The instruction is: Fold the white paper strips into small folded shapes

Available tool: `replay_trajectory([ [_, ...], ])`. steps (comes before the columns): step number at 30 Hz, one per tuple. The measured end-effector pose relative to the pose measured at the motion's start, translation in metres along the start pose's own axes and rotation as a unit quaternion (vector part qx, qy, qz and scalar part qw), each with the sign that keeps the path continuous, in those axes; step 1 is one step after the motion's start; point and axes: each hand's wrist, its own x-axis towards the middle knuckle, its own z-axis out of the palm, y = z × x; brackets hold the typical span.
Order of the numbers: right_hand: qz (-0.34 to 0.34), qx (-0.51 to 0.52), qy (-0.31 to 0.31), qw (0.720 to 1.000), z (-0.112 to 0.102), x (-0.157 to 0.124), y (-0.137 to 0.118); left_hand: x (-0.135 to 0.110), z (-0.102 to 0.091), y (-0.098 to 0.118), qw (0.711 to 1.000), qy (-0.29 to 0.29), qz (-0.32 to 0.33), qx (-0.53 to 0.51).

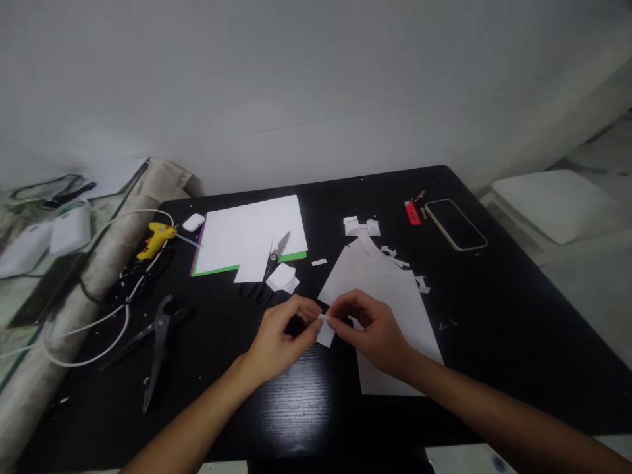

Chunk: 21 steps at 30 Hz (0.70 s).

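Note:
My left hand (281, 336) and my right hand (368, 329) meet over the black table (494, 309), both pinching a small white paper piece (326, 331) between their fingertips. Under my right hand lies a large cut white sheet (395, 289). Small folded white pieces (282, 276) lie just beyond my left hand, beside black-handled scissors (270, 266). Those scissors rest on a stack of white paper over green and purple sheets (247, 234).
A yellow glue gun (155, 238), a white earbud case (193, 222) and a white cable (99, 322) sit at the left, with pliers (158, 336) nearer. Paper scraps (363, 226), a red lighter (413, 212) and a phone (455, 224) lie at the back right.

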Motion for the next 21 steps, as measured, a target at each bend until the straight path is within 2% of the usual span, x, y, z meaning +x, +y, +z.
replay_trajectory([
  [4, 0.013, 0.008, -0.006, 1.0, 0.0003, 0.0008, -0.0017, -0.0019, 0.0006, 0.0001, 1.0, 0.017, 0.008, -0.013],
  [10, 0.037, 0.001, -0.003, 0.999, -0.0004, 0.0007, -0.0056, -0.003, 0.0022, 0.0001, 0.996, 0.089, -0.001, -0.017],
  [15, 0.037, -0.004, 0.031, 0.999, -0.0013, 0.0021, -0.0054, -0.0027, 0.0035, -0.0012, 0.996, 0.071, -0.02, -0.055],
  [21, 0.035, -0.002, 0.028, 0.999, -0.0024, 0.0022, -0.0057, -0.0007, 0.0009, -0.0029, 0.996, 0.047, -0.035, -0.068],
])
